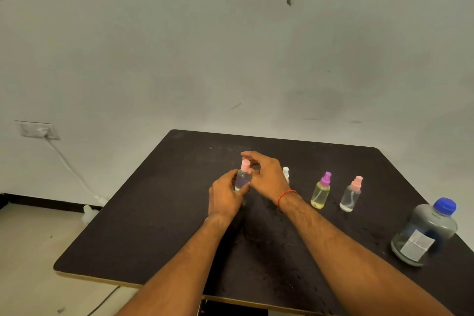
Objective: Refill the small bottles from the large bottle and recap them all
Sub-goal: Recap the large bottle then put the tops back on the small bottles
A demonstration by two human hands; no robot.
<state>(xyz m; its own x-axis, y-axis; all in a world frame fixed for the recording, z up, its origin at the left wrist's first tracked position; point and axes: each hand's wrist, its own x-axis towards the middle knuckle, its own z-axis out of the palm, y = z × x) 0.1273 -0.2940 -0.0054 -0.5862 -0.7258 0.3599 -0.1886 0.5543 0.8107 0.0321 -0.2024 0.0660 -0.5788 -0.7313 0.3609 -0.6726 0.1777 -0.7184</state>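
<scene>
My left hand (224, 196) grips a small clear spray bottle (242, 178) with a pink cap (245, 165), upright near the middle of the dark table (159, 226). My right hand (265, 174) hovers around its cap with curled fingers; whether they touch the cap is unclear. Behind that hand a white-capped bottle (286, 173) is partly hidden. To the right stand a yellowish bottle with a purple sprayer (321, 191) and a clear bottle with a pink sprayer (351, 195). The large clear bottle with a blue cap (424, 233) stands at the far right, capped.
The table's near edge runs along the bottom and its left edge drops to a light floor. A wall socket (38, 130) with a white cable (69, 167) sits on the left wall. A white object (88, 213) lies on the floor by the table.
</scene>
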